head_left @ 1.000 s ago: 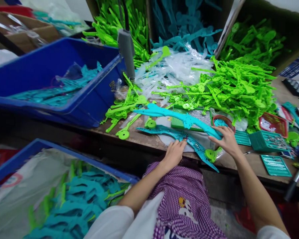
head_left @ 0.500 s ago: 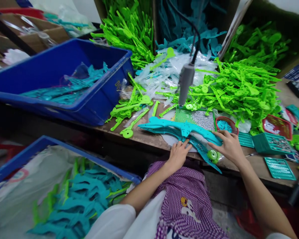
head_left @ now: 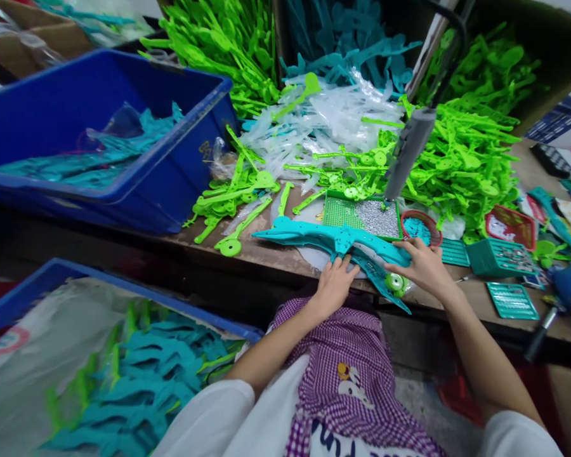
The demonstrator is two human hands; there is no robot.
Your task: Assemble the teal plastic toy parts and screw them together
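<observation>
A long teal plastic part with curved arms (head_left: 340, 237) lies across the bench's front edge, a second teal piece spread beneath it. My left hand (head_left: 335, 280) grips its near middle, the fingertips partly tucked under it. Around the right end closes my right hand (head_left: 424, 266), thumb on the near side. A round green piece (head_left: 396, 283) sits by the lower teal arm. Just behind the part is a green tray (head_left: 345, 212) with small silver screws (head_left: 380, 217). A grey electric screwdriver (head_left: 409, 152) hangs tilted from a cord, its tip over the screws.
A blue bin (head_left: 185, 158) holding teal parts stands left; another blue bin (head_left: 157, 289) with teal and green parts sits lower left. Green parts (head_left: 476, 165) pile up behind. At right are a red basket (head_left: 421, 223), teal trays (head_left: 511, 299) and a hammer-like tool (head_left: 545, 330).
The hanging screwdriver has swung right and now slants over the screw tray. The whole view has shifted slightly. Both hands stay on the teal part with little change.
</observation>
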